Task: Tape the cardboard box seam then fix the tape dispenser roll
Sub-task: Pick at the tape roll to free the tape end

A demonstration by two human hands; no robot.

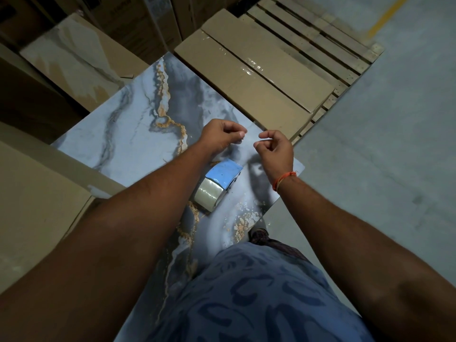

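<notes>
- Worktop [128, 134]: a blue-grey marbled slab with gold veining, lying on cardboard.
- Left hand [220, 135]: raised above the slab, fingers curled, thumb and forefinger pinched; a thin clear strip appears to be between them, too faint to confirm.
- Tape dispenser [219, 186]: blue, holding 1 clear roll, resting on the slab below and between both hands, touching neither.
- Right hand [275, 150]: likewise curled and pinching, just beside the left.
- Cardboard box [249, 77]: behind the slab, glossy tape along its seam.
</notes>
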